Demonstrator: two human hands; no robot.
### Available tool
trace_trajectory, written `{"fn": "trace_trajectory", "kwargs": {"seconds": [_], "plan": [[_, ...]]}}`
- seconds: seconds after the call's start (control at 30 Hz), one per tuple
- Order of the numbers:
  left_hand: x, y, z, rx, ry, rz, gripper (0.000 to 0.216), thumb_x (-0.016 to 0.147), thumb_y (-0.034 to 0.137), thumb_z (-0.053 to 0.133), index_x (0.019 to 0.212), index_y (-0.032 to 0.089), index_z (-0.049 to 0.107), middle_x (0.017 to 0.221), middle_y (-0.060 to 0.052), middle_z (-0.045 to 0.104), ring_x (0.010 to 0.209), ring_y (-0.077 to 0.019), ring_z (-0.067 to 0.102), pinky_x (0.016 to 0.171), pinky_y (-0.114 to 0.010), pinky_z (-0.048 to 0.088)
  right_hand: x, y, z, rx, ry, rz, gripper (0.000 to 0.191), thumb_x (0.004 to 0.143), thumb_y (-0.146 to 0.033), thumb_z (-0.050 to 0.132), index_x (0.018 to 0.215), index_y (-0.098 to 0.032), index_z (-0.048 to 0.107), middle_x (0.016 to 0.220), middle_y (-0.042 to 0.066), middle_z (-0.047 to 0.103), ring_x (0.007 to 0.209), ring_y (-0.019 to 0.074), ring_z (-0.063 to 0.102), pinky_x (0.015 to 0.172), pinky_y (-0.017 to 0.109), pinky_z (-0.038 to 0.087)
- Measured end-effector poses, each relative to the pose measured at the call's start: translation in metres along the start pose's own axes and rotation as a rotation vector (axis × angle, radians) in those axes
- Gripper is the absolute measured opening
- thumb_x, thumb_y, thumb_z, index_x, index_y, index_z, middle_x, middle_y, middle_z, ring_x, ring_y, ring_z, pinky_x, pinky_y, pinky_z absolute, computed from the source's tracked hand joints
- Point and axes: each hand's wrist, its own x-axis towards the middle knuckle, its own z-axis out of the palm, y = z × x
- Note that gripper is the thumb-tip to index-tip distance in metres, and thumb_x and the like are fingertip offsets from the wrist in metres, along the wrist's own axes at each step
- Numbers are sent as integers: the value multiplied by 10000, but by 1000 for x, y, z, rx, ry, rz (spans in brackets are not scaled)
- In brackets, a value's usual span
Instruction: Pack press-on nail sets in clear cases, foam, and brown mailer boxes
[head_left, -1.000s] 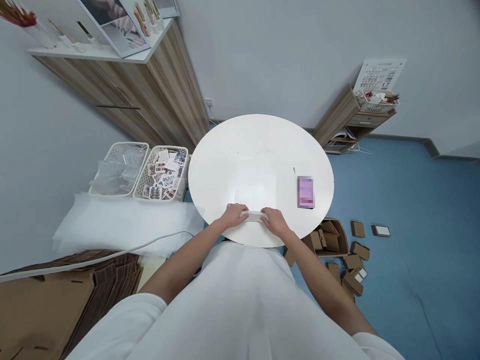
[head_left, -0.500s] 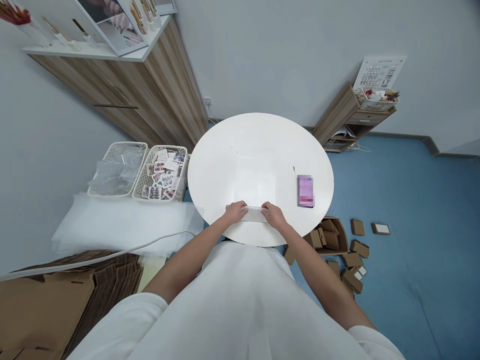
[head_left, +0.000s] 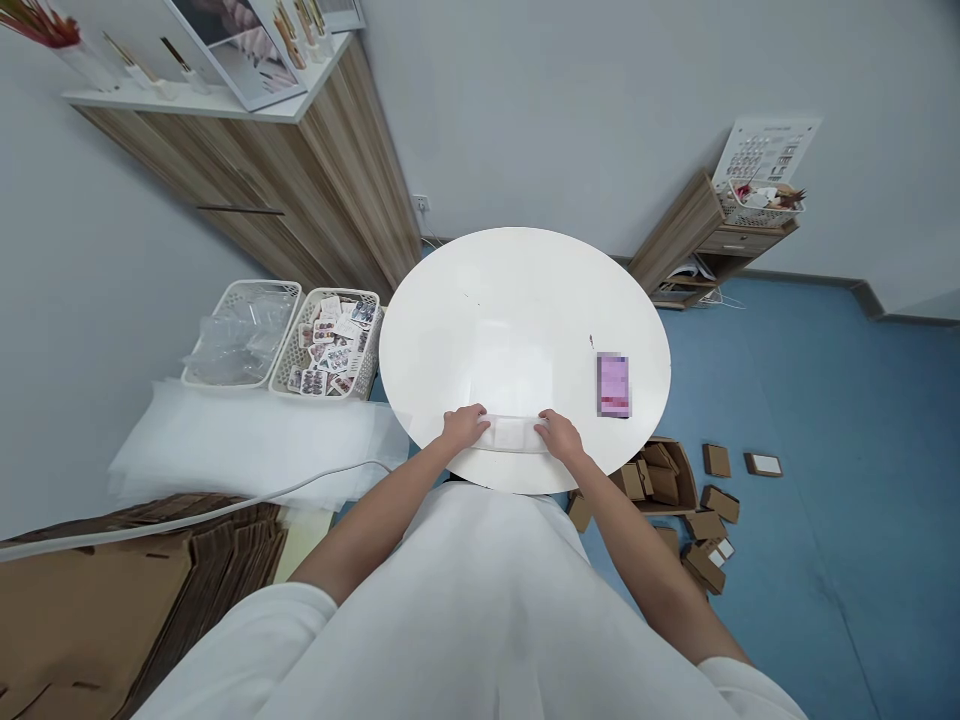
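Note:
A thin white foam sheet (head_left: 511, 434) lies on the round white table (head_left: 517, 275) close to its near edge. Its near part is folded into a narrow strip, and where its far part ends is hard to tell against the white top. My left hand (head_left: 465, 427) is closed on the left end of this strip, thumb toward the middle. At the right end, my right hand (head_left: 560, 434) holds the strip in the same way. A pixelated purple box (head_left: 613, 385) stands on the table to the right of my right hand.
Left of the table are a basket of printed cards (head_left: 330, 345), a basket of clear bags (head_left: 247, 335), a stack of white sheets (head_left: 262, 440) and flattened cardboard (head_left: 97, 620). Small brown boxes (head_left: 705, 525) lie on the blue floor at right, beside a larger carton (head_left: 681, 480).
My hands have moved slightly apart along the folded strip, and more of the strip shows between them. The whole view has shifted a little.

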Motion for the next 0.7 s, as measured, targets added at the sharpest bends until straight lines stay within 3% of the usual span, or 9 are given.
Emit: {"fn": "trace_trajectory", "kwargs": {"seconds": [0.17, 0.23, 0.3, 0.47, 0.6, 0.7], "plan": [[-8, -7, -2, 52, 205, 0, 255, 815, 328, 427, 1035, 240, 523, 1110, -59, 572, 1038, -227, 489, 909, -409, 273, -6, 18, 3, -99, 197, -9, 343, 813, -226, 441, 1152, -180, 470, 1119, 112, 534, 1005, 231, 494, 786, 329, 395], [-13, -7, -3, 53, 313, 61, 247, 821, 303, 423, 1036, 241, 526, 1135, -73, 543, 1085, -241, 451, 937, -426, 238, -11, 18, 6, -136, 299, -104, 312, 808, -174, 427, 1111, -181, 502, 1153, 123, 510, 1070, 253, 451, 856, 378, 367], [-18, -5, -4, 52, 350, 169, 244, 824, 288, 419, 1038, 245, 528, 1155, -77, 522, 1118, -244, 421, 960, -433, 207, -14, 13, 8, -152, 314, -255, 267, 808, -146, 411, 1037, -194, 540, 1166, 113, 507, 1112, 253, 423, 916, 416, 327], [-25, 3, 2, 124, 159, 474, 343, 722, 356, 568, 1046, 257, 516, 1158, -66, 502, 1138, -252, 397, 991, -432, 170, -14, -7, 15, -200, 116, -558, 228, 759, -269, 556, 977, -202, 549, 1260, 111, 458, 1173, 261, 386, 968, 454, 283], [-24, 4, 12, 162, 93, 477, 499, 648, 329, 641, 1106, 267, 455, 1220, -66, 460, 1168, -261, 372, 1004, -438, 146, -10, -11, 19, -231, 17, -555, 394, 672, -301, 661, 1020, -198, 508, 1326, 116, 391, 1176, 271, 392, 932, 441, 334], [-21, 5, 16, 163, 97, 454, 488, 655, 285, 630, 1105, 261, 446, 1265, -70, 432, 1172, -254, 377, 1007, -432, 146, -7, -11, 20, -238, -6, -535, 375, 684, -234, 639, 1027, -193, 492, 1329, 112, 386, 1134, 258, 434, 892, 417, 375]]}}
